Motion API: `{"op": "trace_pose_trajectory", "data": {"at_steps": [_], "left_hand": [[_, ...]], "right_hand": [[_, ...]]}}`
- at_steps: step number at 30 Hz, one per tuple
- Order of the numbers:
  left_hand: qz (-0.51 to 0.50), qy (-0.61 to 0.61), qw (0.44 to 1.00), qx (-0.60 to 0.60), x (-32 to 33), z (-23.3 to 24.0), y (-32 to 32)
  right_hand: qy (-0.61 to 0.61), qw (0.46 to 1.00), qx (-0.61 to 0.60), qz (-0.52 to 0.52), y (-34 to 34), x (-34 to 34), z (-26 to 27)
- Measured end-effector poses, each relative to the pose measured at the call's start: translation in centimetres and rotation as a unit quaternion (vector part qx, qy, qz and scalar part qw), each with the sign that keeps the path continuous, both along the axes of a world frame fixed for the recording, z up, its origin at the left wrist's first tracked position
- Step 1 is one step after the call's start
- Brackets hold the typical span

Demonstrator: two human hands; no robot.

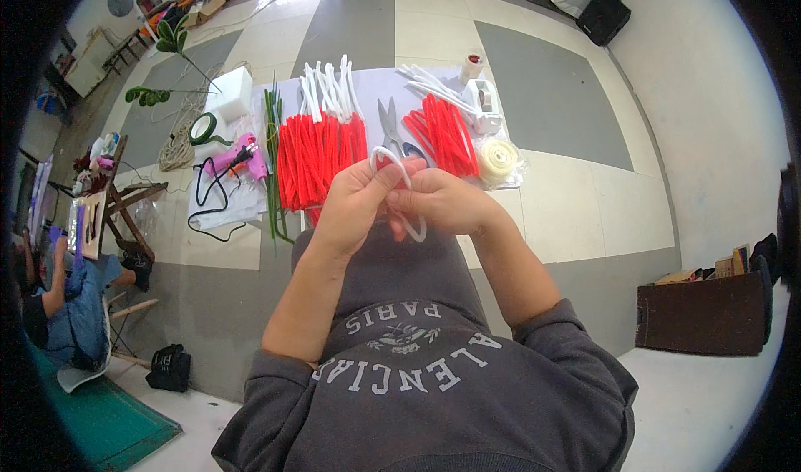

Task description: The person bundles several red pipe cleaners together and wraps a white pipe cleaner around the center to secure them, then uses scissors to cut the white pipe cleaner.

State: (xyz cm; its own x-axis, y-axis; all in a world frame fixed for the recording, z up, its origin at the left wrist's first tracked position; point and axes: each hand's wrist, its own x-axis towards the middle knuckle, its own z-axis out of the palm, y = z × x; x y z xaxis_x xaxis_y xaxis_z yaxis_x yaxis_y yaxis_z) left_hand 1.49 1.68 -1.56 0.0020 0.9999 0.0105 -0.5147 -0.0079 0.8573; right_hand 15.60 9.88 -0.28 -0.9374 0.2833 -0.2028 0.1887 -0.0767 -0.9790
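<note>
A white chenille stem [415, 229], bent into a loop, is pinched between my two hands above my lap. My left hand [358, 198] grips it near the top of the loop, thumb uppermost. Fingertips of my right hand [452, 200] meet the left ones and hold the same stem; the exact pinch points are partly hidden. Just beyond the hands lie scissors [389, 124] with slightly parted blades. To their left is a wide bundle of red chenille stems [320, 159], with white stems [328, 90] behind it. A smaller red bundle [443, 135] lies to the right.
Left on the low table are green stems [273, 159], a pink glue gun [251, 158], green tape [203, 128] and a white foam block [229, 93]. Right are a tape dispenser [485, 106] and a cream roll [499, 155]. Another person [72, 322] sits far left.
</note>
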Motion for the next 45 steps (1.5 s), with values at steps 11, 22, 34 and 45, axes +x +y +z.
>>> {"op": "trace_pose_trajectory", "data": {"at_steps": [11,22,34,45], "left_hand": [[0.146,0.126,0.978,0.079,-2.2,1.1,0.3],[-0.013,0.346,0.938,0.033,-3.0,3.8,-0.8],[0.036,0.368,0.929,0.000,-2.0,2.8,-0.9],[0.042,0.324,0.945,-0.027,-2.0,3.2,-1.1]], "right_hand": [[-0.041,0.999,0.004,0.002,0.2,0.3,0.7],[-0.066,0.992,0.012,0.106,1.2,0.3,0.6],[-0.068,0.992,0.098,0.031,0.1,0.4,1.7],[-0.069,0.996,0.033,0.036,0.3,1.2,0.9]]}}
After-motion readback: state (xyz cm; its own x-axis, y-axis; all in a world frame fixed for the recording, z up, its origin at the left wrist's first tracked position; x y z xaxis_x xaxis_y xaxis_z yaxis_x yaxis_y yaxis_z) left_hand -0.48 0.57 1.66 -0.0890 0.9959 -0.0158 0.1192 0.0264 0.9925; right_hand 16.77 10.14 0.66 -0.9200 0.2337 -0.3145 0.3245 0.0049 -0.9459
